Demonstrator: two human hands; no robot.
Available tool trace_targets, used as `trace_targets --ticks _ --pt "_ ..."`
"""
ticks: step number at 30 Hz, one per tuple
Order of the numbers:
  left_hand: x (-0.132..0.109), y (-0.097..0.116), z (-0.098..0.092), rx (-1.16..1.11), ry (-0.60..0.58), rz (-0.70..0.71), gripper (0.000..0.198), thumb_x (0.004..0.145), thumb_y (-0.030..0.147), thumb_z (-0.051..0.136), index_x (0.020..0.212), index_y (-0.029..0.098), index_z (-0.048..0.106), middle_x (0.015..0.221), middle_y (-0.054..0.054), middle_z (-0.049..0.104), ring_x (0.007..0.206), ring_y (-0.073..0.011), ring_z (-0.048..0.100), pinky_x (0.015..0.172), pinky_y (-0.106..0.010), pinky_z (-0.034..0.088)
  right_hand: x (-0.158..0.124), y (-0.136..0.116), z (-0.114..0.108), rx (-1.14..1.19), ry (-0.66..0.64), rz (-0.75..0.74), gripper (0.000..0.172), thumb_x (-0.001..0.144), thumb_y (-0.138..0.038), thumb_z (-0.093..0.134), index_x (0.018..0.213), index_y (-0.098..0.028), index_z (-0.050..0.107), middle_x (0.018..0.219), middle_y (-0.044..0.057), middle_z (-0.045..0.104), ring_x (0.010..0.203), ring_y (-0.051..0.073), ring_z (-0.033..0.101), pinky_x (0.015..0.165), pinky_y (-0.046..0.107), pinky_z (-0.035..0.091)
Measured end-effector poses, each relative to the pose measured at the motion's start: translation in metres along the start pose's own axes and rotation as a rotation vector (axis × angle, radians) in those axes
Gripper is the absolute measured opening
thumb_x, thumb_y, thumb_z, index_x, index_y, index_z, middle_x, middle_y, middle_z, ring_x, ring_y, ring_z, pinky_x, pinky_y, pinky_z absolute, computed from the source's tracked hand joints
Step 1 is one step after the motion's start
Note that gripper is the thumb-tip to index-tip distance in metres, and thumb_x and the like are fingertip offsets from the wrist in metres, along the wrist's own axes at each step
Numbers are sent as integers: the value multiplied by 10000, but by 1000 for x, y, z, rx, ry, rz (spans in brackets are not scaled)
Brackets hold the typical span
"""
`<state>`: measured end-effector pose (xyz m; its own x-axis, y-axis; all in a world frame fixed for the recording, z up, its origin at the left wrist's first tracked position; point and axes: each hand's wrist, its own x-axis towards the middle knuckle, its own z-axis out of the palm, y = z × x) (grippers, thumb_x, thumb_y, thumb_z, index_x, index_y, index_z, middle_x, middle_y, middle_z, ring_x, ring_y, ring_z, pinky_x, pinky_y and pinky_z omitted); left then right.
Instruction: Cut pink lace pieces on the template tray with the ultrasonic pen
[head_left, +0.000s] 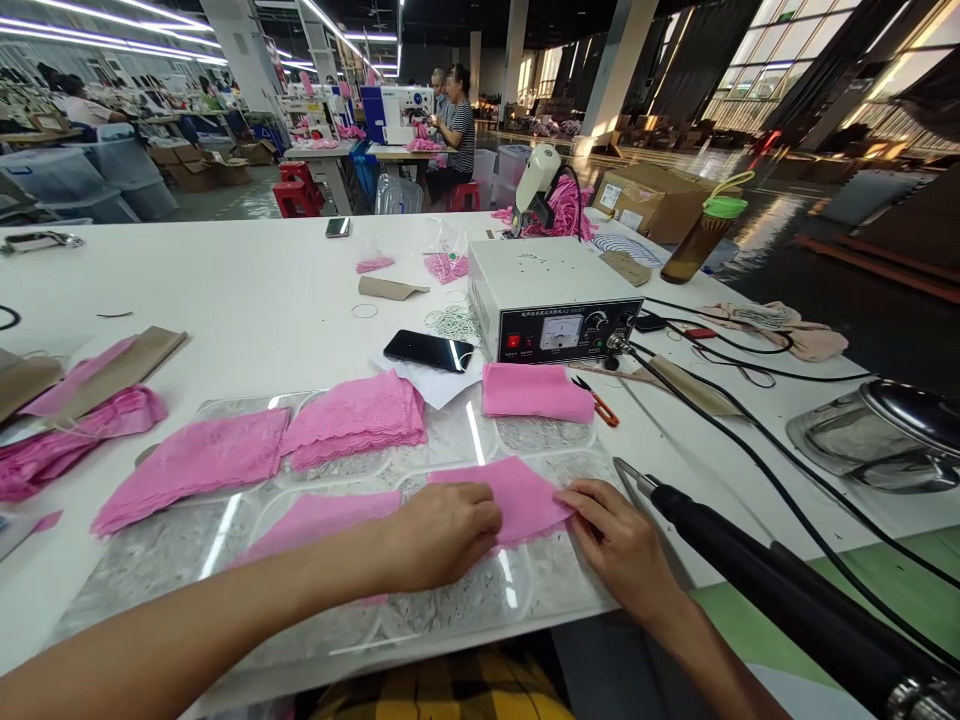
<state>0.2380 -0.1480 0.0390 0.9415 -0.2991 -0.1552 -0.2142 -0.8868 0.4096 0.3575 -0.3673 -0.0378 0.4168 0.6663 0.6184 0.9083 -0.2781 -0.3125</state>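
My left hand (pixel 439 533) lies curled, knuckles up, on a flat pink fabric piece (pixel 525 495) that rests on a clear plastic mat (pixel 465 600) at the table's near edge. My right hand (pixel 619 540) pinches the right corner of the same piece with its fingertips. Another pink piece (pixel 319 520) lies just left of my left hand, partly under my forearm. A black handheld tool (pixel 757 570) with a metal tip lies diagonally right of my right hand.
Stacks of pink fabric (pixel 356 418) and a folded pink piece (pixel 536 390) sit beyond my hands. A white control box (pixel 547 295), a black phone (pixel 429 350), orange snips (pixel 598 403), cables and a bottle (pixel 701 235) stand further back. People work at distant tables.
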Motion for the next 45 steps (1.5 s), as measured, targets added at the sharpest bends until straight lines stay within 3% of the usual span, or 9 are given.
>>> trace_targets --ticks 3,6,9,12,14,19,28,35,45 --pt "31 10 2 -62 35 -49 64 896 202 619 929 151 640 941 -52 658 785 -181 615 654 -261 452 0 0 0 16 6 18 262 870 -80 516 1046 -220 650 937 59 695 865 169 700 736 309 602" --pt "59 17 11 -94 64 -77 220 849 261 689 1020 132 640 997 -89 666 898 -239 637 744 -304 485 0 -1 0 43 21 40 250 877 -92 508 1057 -219 627 939 57 697 870 169 701 756 309 598" --pt "77 20 20 -144 90 -112 243 846 302 686 998 115 655 965 -114 681 898 -273 649 761 -341 494 0 0 1 78 38 87 212 879 -116 510 1042 -220 597 924 53 699 860 170 700 742 301 592" --pt "85 20 25 -211 114 -136 143 855 270 654 905 139 683 884 -87 703 830 -247 660 729 -313 489 -1 -1 2 110 44 143 131 880 -154 531 980 -229 572 847 29 686 770 162 691 667 281 577" --pt "87 20 26 -261 128 -143 97 854 217 629 841 151 699 833 -66 713 795 -223 660 713 -287 480 -1 -1 3 116 50 170 89 888 -175 539 952 -231 563 805 15 674 711 151 678 625 267 563" --pt "88 15 27 -408 147 -159 193 821 100 561 799 171 738 802 -27 741 744 -179 660 689 -242 468 1 -4 1 133 61 210 48 903 -198 538 874 -234 551 756 4 654 654 135 651 596 253 545" --pt "89 4 24 -617 98 -217 205 816 160 553 798 157 758 721 -7 725 703 -160 644 629 -208 472 8 -9 -1 164 52 192 114 900 -148 519 834 -227 567 841 31 669 760 144 672 684 280 562" --pt "89 2 23 -662 85 -231 216 790 163 527 737 153 735 697 -4 708 692 -158 627 628 -215 466 10 -11 0 166 61 204 148 899 -135 484 821 -229 567 840 34 663 744 144 665 658 280 559" --pt "77 1 14 -798 222 -300 135 799 168 557 727 150 670 661 -2 651 651 -147 598 620 -238 479 5 -15 -3 69 126 227 85 864 -210 572 948 -218 570 925 72 654 838 190 664 665 302 571"
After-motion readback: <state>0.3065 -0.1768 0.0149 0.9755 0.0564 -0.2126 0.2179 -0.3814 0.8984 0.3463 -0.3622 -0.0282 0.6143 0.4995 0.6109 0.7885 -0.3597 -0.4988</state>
